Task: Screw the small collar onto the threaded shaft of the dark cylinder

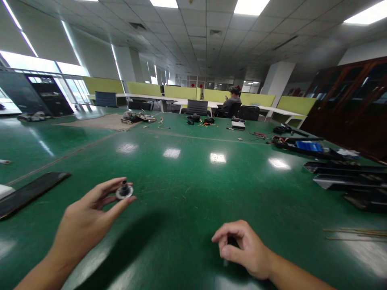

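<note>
My left hand (93, 207) is raised over the green tabletop (181, 193). Its thumb and fingers pinch a small part with a pale round flange and a dark stem pointing up (124, 190). My right hand (243, 249) is low over the table at the lower middle, its fingers curled in toward the thumb. A small pale tip shows just under that thumb; what it belongs to is hidden by the hand.
A dark flat slab (32, 193) lies at the left. Thin brown rods (356, 233) and black angular parts (347, 181) are on the right. Tools and cables (193, 119) lie along the far side. Beyond the table a person (232, 102) sits on a chair.
</note>
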`<state>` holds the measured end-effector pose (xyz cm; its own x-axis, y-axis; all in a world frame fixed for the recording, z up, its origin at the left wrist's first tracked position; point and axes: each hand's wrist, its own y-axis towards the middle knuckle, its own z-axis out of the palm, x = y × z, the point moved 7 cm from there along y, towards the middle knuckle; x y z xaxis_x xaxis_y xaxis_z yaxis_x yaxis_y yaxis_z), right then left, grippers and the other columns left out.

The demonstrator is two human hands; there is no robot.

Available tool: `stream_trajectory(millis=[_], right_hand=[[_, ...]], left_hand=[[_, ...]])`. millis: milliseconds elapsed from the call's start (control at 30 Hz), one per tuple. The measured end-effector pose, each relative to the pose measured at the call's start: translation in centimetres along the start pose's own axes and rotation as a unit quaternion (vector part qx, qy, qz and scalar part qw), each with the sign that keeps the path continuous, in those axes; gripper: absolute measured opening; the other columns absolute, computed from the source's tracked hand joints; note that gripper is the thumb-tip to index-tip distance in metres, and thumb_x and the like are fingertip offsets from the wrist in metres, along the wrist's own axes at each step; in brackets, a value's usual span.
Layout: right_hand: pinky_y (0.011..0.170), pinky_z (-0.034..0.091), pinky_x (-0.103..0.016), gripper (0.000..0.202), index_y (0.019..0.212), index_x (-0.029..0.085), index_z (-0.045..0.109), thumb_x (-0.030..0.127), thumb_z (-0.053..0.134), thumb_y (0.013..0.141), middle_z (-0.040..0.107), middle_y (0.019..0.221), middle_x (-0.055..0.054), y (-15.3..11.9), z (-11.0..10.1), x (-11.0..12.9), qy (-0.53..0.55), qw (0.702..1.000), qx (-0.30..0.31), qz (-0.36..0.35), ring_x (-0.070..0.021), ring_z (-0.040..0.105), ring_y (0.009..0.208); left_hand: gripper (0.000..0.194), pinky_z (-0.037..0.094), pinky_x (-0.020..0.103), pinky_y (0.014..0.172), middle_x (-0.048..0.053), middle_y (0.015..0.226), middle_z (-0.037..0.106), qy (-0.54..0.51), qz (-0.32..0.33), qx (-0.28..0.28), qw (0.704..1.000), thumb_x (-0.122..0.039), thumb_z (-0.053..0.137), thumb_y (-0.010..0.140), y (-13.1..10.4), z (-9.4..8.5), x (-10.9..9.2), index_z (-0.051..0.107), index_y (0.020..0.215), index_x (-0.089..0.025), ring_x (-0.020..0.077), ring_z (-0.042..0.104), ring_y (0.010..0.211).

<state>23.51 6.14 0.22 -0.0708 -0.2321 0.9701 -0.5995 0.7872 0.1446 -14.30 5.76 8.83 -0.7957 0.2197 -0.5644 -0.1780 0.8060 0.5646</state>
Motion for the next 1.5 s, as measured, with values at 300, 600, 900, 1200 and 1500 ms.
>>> stream_trajectory(millis=[300,600,900,1200,1500], right_hand=[[0.065,0.046,-0.028,0.034,0.110,0.017,0.063,0.035,0.077,0.084,0.065,0.072,0.001,0.3,-1.0,1.2,-0.088,0.994,-0.062,0.014,-0.0147,0.058,0.064],[0.064,0.049,-0.028,0.053,0.123,0.024,0.057,0.025,0.082,0.076,0.067,0.088,0.001,0.5,-0.4,0.9,-0.173,0.981,-0.075,0.049,-0.0146,0.062,0.067],[0.071,0.050,-0.031,0.046,0.115,0.023,0.066,0.026,0.085,0.074,0.067,0.089,-0.002,0.5,0.0,2.5,-0.214,0.974,-0.066,-0.025,-0.0193,0.064,0.077],[0.070,0.047,-0.032,0.036,0.112,0.021,0.069,0.021,0.077,0.077,0.069,0.089,-0.004,0.0,0.5,3.8,-0.250,0.964,-0.049,-0.074,-0.0199,0.063,0.077],[0.067,0.046,-0.031,0.015,0.099,0.018,0.072,0.021,0.068,0.085,0.069,0.080,-0.004,-0.1,1.0,3.9,-0.261,0.959,-0.046,-0.101,-0.0182,0.063,0.070]], left_hand=[[0.038,0.057,0.030,0.093,0.007,0.121,0.068,-0.119,0.280,0.219,0.927,-0.025,0.065,0.096,-2.8,9.8,-13.2,0.059,0.134,-0.027,0.0178,0.065,0.110],[0.057,0.057,0.032,0.089,0.007,0.116,0.070,-0.146,0.269,0.266,0.914,-0.030,0.073,0.090,-6.4,13.5,-12.1,0.049,0.141,-0.025,0.0196,0.067,0.103],[0.044,0.058,0.027,0.092,0.007,0.112,0.073,-0.221,0.316,0.207,0.899,-0.025,0.079,0.086,-6.9,13.2,-13.2,0.061,0.125,-0.017,0.0170,0.070,0.101],[0.043,0.058,0.027,0.085,0.005,0.109,0.074,-0.233,0.322,0.222,0.890,-0.025,0.078,0.086,-7.4,13.3,-13.9,0.060,0.125,-0.018,0.0159,0.071,0.095],[0.038,0.058,0.032,0.086,0.008,0.109,0.075,-0.182,0.364,0.205,0.890,-0.028,0.074,0.090,-8.3,13.2,-14.3,0.060,0.123,-0.016,0.0197,0.071,0.095]])
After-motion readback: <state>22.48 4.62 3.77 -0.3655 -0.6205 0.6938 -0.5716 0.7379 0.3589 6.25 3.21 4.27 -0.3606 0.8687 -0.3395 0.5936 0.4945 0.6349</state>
